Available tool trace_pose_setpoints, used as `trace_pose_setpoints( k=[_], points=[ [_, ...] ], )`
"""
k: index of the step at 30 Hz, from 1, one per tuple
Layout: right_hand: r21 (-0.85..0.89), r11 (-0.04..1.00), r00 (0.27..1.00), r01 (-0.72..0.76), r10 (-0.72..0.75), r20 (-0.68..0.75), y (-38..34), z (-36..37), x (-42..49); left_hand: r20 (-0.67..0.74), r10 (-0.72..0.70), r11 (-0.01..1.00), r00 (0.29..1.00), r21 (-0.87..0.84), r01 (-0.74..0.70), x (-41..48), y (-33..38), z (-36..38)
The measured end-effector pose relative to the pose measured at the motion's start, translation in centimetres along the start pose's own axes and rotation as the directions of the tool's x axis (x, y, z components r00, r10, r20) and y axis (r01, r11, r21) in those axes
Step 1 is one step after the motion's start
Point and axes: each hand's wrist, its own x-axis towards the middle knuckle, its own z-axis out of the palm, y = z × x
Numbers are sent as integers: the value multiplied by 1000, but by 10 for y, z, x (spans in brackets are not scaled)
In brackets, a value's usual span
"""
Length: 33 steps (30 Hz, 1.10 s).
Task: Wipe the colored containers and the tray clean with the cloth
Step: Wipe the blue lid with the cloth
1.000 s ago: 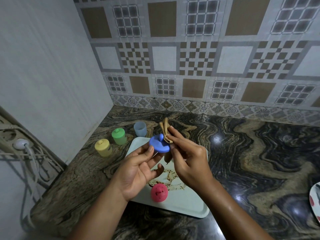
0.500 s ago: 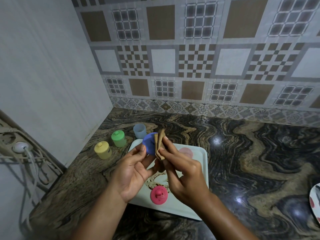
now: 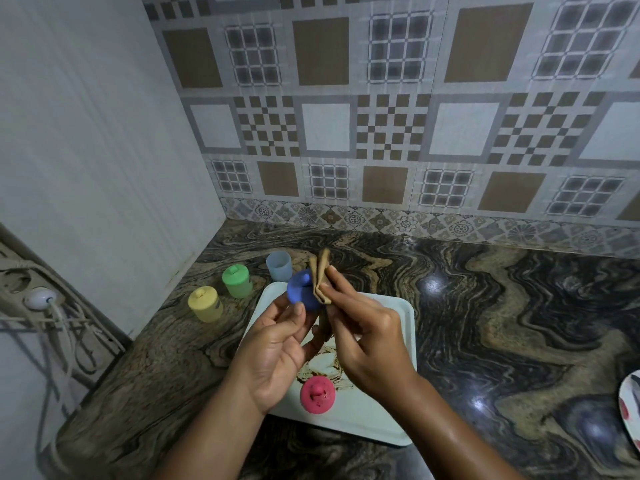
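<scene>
Head view, left to right. A wall socket with a white plug (image 3: pixel 40 298) and trailing cables was noted at the far left edge. On the marbled countertop (image 3: pixel 502 323), a yellow lidded container (image 3: pixel 205 304) was seen upright, with a green lidded container (image 3: pixel 237 281) just beside it, further back and to the right. A pale blue open cup (image 3: pixel 279 266) was recorded behind these, near the tray's far left corner. A white tray (image 3: pixel 403 344) was found lying flat on the counter, a brown smear (image 3: pixel 323 363) spread over its middle. A pink lid (image 3: pixel 317 394) was seen resting knob-up on the tray's near part, just beside the smear.

Above the tray, the left hand (image 3: pixel 277 351) was held palm-up, its fingertips closed on the lower edge of a blue lid (image 3: pixel 302 289), which was tilted with its knob facing the camera. The right hand (image 3: pixel 367 341) was pinched around a folded tan cloth (image 3: pixel 320 282), and the cloth was pressed against the blue lid's right side. The cloth's upper ends were seen sticking up past the fingers. A patterned plate (image 3: pixel 631 407) was partly caught at the right edge.
</scene>
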Motion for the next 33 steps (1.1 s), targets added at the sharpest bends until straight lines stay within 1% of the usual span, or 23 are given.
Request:
trace_pose_setpoints(
  k=[3,6,9,14,17,20,22,27,30,33],
  points=[
    [-36,999,1000,17,-17,14,0,1,-9,12,-20,1000,1000,-8,20,-1,2,-2],
    [5,1000,1000,-28,28,13,4,-5,-8,-19,-78,997,997,1,78,-1,6,-5],
    [37,998,998,-58,57,13,9,-6,-4,-37,-89,996,995,14,89,0,4,-5],
    [12,999,999,-32,32,-41,7,-4,3,-2,-41,998,999,-42,41,3,-5,-1],
    [-29,999,1000,24,-24,-5,4,3,-7,1,-2,994,1000,-112,2,5,-5,-1],
    [-30,1000,1000,2,-1,11,7,2,-13,7,-44,997,999,-56,45,3,0,-2],
    [-20,1000,1000,-16,16,8,9,-2,-12,-22,-78,997,997,-27,78,3,1,-3],
    [35,998,998,-57,57,-2,9,-7,-2,-28,-108,994,994,14,109,3,3,-4],
    [26,997,997,-68,69,-28,7,-9,5,14,-98,995,995,21,98,1,1,-3],
    [-10,1000,1000,-10,10,-23,2,-3,-1,23,-52,999,998,-1,52,1,-1,-1]
  ],
)
